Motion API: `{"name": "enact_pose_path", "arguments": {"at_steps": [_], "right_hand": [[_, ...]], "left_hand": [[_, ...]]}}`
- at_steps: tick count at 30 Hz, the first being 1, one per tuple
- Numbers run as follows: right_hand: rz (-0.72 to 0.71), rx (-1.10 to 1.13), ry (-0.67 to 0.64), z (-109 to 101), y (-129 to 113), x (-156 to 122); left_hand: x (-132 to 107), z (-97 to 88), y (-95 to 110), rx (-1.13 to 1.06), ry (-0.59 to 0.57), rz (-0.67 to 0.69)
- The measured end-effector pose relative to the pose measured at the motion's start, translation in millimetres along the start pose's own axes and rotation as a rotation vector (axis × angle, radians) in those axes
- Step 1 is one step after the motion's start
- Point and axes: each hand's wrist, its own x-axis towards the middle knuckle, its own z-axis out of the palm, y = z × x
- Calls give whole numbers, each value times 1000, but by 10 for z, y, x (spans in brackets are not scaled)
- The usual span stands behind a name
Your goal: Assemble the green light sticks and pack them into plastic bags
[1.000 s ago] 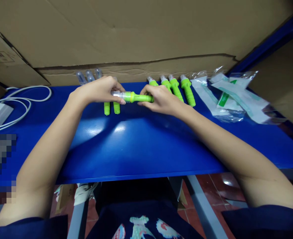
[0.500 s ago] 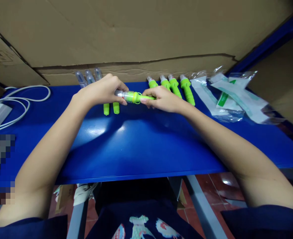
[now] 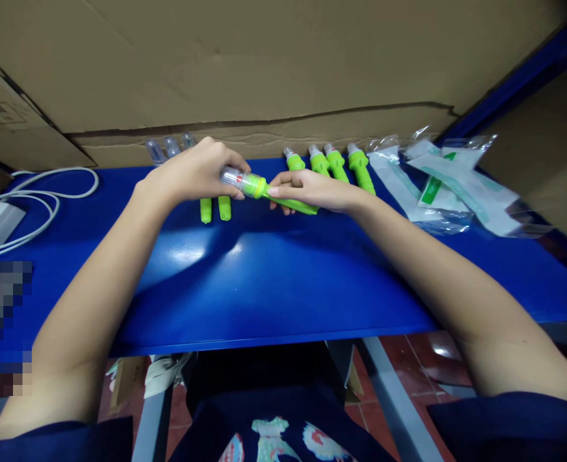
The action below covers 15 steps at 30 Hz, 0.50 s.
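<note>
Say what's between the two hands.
Head view: one green tool spans the gap, its clear end in the left hand, its green end at the right hand.

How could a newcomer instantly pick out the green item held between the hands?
Over the blue table, find the left hand and right hand. Between them is the green item, clear end gripped by the left. Unlike similar green pieces lying on the table, this one is held.

Arms (image 3: 97,282) extended, left hand (image 3: 203,172) curled, right hand (image 3: 307,189) pinching
</note>
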Motion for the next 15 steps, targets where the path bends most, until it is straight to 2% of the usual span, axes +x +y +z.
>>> {"name": "enact_pose_path", "arguments": {"at_steps": [3,8,12,15], "right_hand": [[-61,-12,85,25,38,11],[-133,-30,149,81,20,-3],[-200,-216,294,129,-21,-20],[-203,-261,275,138,3,-14]], "left_hand": [[-12,-24,-53,-23,38,-26],[-58,-74,-59,-48,50,-40],[-78,-101,-45,-61,66,-45],[-63,-92,-68,-74,68,-56]]}}
